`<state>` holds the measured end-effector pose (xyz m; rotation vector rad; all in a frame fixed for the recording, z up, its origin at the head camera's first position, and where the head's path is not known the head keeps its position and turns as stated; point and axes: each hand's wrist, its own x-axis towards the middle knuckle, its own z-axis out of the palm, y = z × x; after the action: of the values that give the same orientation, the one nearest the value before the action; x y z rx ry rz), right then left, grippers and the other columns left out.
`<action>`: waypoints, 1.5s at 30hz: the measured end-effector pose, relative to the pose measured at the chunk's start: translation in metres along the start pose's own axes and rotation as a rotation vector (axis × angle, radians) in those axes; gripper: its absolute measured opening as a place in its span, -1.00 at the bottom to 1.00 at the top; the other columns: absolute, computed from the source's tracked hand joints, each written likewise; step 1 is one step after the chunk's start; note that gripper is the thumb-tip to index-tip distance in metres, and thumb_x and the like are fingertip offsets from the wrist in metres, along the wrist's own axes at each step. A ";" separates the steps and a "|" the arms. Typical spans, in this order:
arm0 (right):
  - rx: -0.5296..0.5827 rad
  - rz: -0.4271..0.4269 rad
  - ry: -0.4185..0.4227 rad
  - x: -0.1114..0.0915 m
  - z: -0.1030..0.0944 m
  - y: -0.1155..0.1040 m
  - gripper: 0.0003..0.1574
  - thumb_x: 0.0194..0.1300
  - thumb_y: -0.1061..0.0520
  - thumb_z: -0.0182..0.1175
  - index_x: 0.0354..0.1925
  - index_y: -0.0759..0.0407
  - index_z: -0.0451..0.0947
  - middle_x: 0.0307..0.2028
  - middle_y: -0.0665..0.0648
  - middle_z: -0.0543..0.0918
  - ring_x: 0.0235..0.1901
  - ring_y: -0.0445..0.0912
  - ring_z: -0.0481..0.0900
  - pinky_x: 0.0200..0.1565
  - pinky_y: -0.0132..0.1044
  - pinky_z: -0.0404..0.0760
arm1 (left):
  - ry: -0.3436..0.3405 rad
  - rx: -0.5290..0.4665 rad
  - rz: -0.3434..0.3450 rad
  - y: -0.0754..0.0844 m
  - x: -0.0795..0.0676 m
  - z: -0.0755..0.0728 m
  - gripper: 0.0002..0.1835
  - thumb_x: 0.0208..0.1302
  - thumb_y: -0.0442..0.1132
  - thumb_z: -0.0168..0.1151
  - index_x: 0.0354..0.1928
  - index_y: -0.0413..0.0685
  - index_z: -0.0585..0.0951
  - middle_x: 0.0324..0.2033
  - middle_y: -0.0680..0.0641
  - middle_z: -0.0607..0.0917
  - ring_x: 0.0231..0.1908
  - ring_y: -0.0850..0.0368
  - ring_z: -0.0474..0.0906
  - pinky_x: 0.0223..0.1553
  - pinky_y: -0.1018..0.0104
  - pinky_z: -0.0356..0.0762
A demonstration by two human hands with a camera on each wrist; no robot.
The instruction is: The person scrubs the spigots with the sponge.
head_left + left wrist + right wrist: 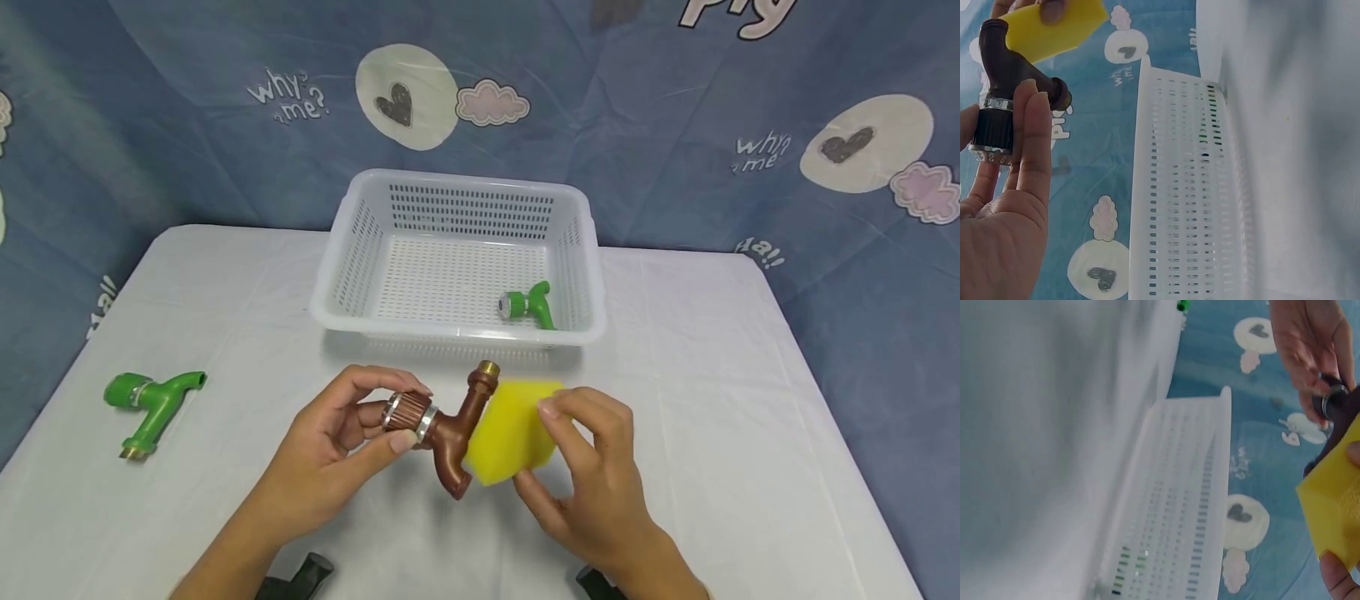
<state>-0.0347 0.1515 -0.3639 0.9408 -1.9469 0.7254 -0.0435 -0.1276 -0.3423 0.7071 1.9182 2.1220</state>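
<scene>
My left hand (337, 454) grips a brown tap (454, 433) by its ribbed, silver-ringed knob, thumb on the near side and fingers on the far side. The tap's brass-threaded end points up and away, while its curved spout points down toward me. A yellow sponge (517, 429) is pinched between the thumb and fingers of my right hand (592, 475). In the head view the sponge lies right against the tap's body. The left wrist view shows the sponge (1054, 28) beside the spout of the tap (1013, 72).
A white perforated basket (457, 333) stands at the back of the white-covered table (720, 417), with a green tap (528, 304) inside it. Another green tap (153, 408) lies on the table at the left. Behind hangs a blue printed cloth (637, 125).
</scene>
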 end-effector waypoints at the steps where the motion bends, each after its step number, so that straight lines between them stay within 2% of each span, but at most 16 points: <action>1: 0.004 -0.006 -0.001 0.000 0.001 -0.001 -0.55 0.50 0.09 0.16 0.13 0.43 0.42 -0.01 0.41 0.44 -0.02 0.23 0.39 0.08 -0.12 0.51 | -0.004 0.000 0.000 0.000 0.000 0.000 -0.51 0.36 -0.66 0.21 0.27 -0.25 0.44 0.18 -0.30 0.52 -0.01 -0.15 0.72 -0.03 -0.04 0.72; 5: 0.010 -0.005 -0.039 -0.003 0.005 -0.003 -0.61 0.46 0.16 0.11 0.13 0.40 0.47 -0.03 0.38 0.44 -0.04 0.21 0.38 0.01 -0.08 0.48 | -0.007 0.014 -0.012 0.000 -0.001 0.000 -0.51 0.37 -0.65 0.23 0.27 -0.22 0.44 0.19 -0.27 0.51 0.00 -0.16 0.72 -0.04 -0.02 0.73; 10: -0.021 0.030 -0.084 -0.006 0.005 -0.002 -0.59 0.42 0.18 0.05 0.15 0.36 0.49 -0.03 0.36 0.45 -0.04 0.22 0.39 0.02 -0.07 0.42 | 0.003 0.000 -0.017 0.000 0.000 0.000 -0.51 0.37 -0.65 0.22 0.27 -0.23 0.43 0.19 -0.28 0.51 -0.01 -0.13 0.73 -0.03 0.00 0.73; 13: -0.031 0.033 -0.060 -0.004 0.002 -0.001 -0.60 0.42 0.17 0.06 0.13 0.36 0.50 -0.04 0.36 0.45 -0.04 0.22 0.39 0.06 -0.08 0.40 | 0.001 -0.013 -0.011 0.000 0.000 0.000 -0.51 0.37 -0.65 0.21 0.28 -0.25 0.42 0.19 -0.30 0.50 -0.02 -0.11 0.73 -0.02 0.00 0.73; 16: -0.016 -0.005 -0.021 0.000 0.000 -0.002 -0.64 0.44 0.16 0.10 0.09 0.36 0.49 -0.04 0.36 0.43 -0.03 0.23 0.40 0.09 -0.11 0.46 | -0.007 -0.032 -0.009 0.000 0.001 0.001 -0.51 0.38 -0.66 0.19 0.28 -0.26 0.41 0.19 -0.31 0.49 -0.01 -0.12 0.72 -0.02 -0.03 0.72; 21: -0.005 -0.075 0.012 0.004 0.003 -0.007 -0.73 0.45 0.19 0.13 0.04 0.32 0.48 -0.05 0.36 0.44 -0.04 0.24 0.43 0.01 -0.09 0.58 | -0.016 -0.046 -0.012 -0.001 0.000 0.001 -0.52 0.38 -0.66 0.18 0.28 -0.27 0.41 0.17 -0.31 0.51 0.00 -0.15 0.72 -0.03 -0.08 0.71; 28: 0.004 -0.115 0.049 0.001 0.011 -0.005 -0.83 0.48 0.24 0.09 -0.02 0.23 0.55 -0.05 0.34 0.46 -0.09 0.24 0.46 -0.07 -0.07 0.65 | -0.006 -0.036 -0.016 -0.001 -0.001 0.002 -0.53 0.39 -0.66 0.18 0.27 -0.28 0.41 0.16 -0.30 0.51 -0.02 -0.13 0.73 -0.04 -0.07 0.71; 31: -0.015 -0.093 0.018 -0.003 0.011 -0.002 -0.82 0.51 0.22 0.08 -0.02 0.17 0.59 -0.02 0.35 0.48 -0.05 0.26 0.47 -0.04 -0.03 0.65 | 0.007 -0.029 -0.024 -0.001 -0.001 0.001 -0.53 0.39 -0.66 0.18 0.27 -0.28 0.41 0.17 -0.30 0.51 -0.04 -0.12 0.74 -0.04 -0.04 0.73; 34: -0.051 -0.019 -0.051 -0.007 0.007 0.003 -0.74 0.52 0.20 0.05 0.04 0.13 0.61 0.05 0.37 0.51 0.03 0.30 0.44 0.06 -0.02 0.59 | 0.001 -0.016 -0.026 -0.001 -0.001 0.001 -0.53 0.39 -0.65 0.19 0.27 -0.26 0.41 0.17 -0.30 0.51 -0.04 -0.12 0.75 -0.02 0.01 0.73; 37: -0.071 0.069 -0.104 -0.009 0.001 0.007 -0.65 0.47 0.18 0.03 0.12 0.17 0.60 0.11 0.37 0.53 0.09 0.32 0.41 0.16 -0.04 0.50 | -0.018 0.007 -0.018 -0.001 -0.001 0.001 -0.52 0.38 -0.65 0.20 0.27 -0.23 0.42 0.17 -0.28 0.52 -0.03 -0.13 0.74 0.00 0.05 0.73; 39: -0.063 0.100 -0.099 -0.008 -0.003 0.008 -0.60 0.44 0.16 0.04 0.15 0.23 0.59 0.12 0.37 0.54 0.09 0.32 0.40 0.18 -0.05 0.45 | -0.027 0.022 -0.012 -0.002 -0.001 0.001 -0.51 0.37 -0.65 0.21 0.27 -0.22 0.42 0.17 -0.27 0.53 -0.02 -0.14 0.74 0.00 0.04 0.73; 42: -0.025 0.094 -0.070 -0.004 -0.005 0.005 -0.56 0.43 0.13 0.06 0.17 0.30 0.57 0.10 0.39 0.56 0.06 0.30 0.41 0.17 -0.04 0.42 | -0.013 0.044 -0.032 -0.001 -0.001 0.002 -0.51 0.37 -0.62 0.25 0.27 -0.17 0.44 0.18 -0.23 0.55 0.00 -0.14 0.73 -0.02 0.05 0.74; 45: 0.019 0.046 -0.045 0.001 -0.005 0.001 -0.56 0.45 0.10 0.09 0.15 0.32 0.58 0.06 0.40 0.55 0.04 0.28 0.42 0.14 -0.03 0.43 | -0.004 0.044 -0.054 0.000 -0.001 0.003 -0.50 0.37 -0.60 0.27 0.26 -0.15 0.44 0.18 -0.21 0.55 0.01 -0.14 0.72 -0.03 0.05 0.74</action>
<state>-0.0335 0.1552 -0.3611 0.9340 -2.0094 0.7563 -0.0416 -0.1256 -0.3420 0.6599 1.9643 2.0515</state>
